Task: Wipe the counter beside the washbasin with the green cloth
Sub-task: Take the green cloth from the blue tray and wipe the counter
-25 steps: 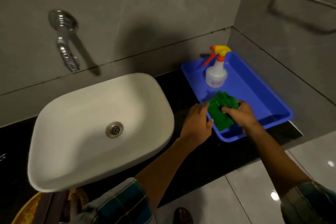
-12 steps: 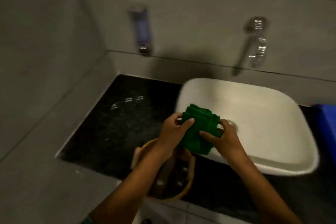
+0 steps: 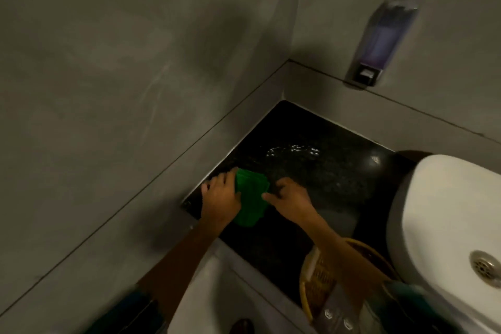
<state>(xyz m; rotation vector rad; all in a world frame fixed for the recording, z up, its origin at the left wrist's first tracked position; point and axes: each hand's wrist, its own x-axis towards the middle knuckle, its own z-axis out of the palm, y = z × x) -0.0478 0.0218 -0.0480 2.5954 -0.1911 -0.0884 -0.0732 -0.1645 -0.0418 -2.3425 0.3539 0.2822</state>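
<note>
The folded green cloth [image 3: 250, 199] lies on the black stone counter [image 3: 325, 171] left of the white washbasin [image 3: 447, 214], near the counter's left edge by the wall. My left hand [image 3: 221, 199] presses on the cloth's left side, fingers spread over it. My right hand [image 3: 290, 199] rests at the cloth's right edge, its fingertips touching the fabric. A small puddle of water [image 3: 292, 150] glints on the counter beyond the cloth.
Grey tiled walls close the counter at the left and back. A soap dispenser [image 3: 379, 43] hangs on the back wall. A woven basket [image 3: 320, 279] stands below the counter's front edge. The basin's drain [image 3: 485, 266] shows at far right.
Both hands carried the cloth from the blue tray on the right, across the front of the basin, down onto the left counter. The view swung left with them.
</note>
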